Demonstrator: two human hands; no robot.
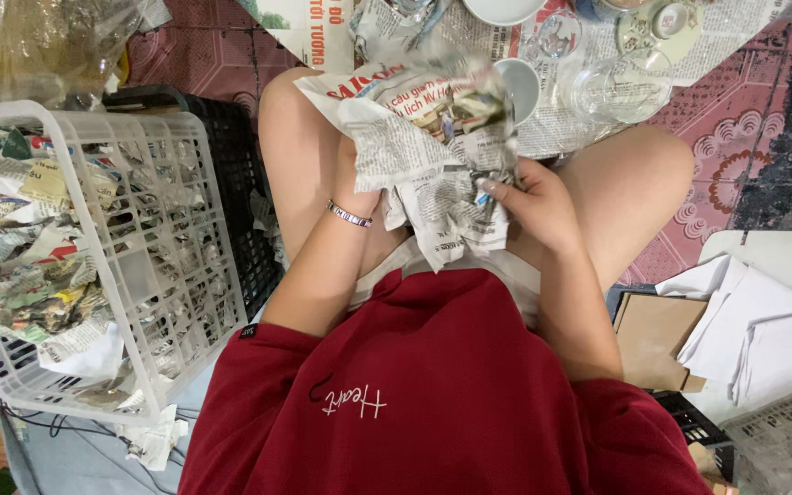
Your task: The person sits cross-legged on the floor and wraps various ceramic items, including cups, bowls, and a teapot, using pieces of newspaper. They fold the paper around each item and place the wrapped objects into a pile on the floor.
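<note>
A crumpled bundle of newspaper (423,147) sits in my lap between my knees, wrapped around something I cannot see. My right hand (535,203) grips the bundle's right side, fingers pressed into the paper. My left hand (357,183) is mostly hidden under the paper on the left, holding it from beneath; a thin bracelet (350,215) circles that wrist.
A white plastic crate (171,275) full of newspaper-wrapped items stands at my left, a black crate (236,165) behind it. Ahead on spread newspaper are a glass bowl (618,87), a white cup (517,84) and patterned dishes (662,23). White paper sheets (763,330) and cardboard (657,335) lie at right.
</note>
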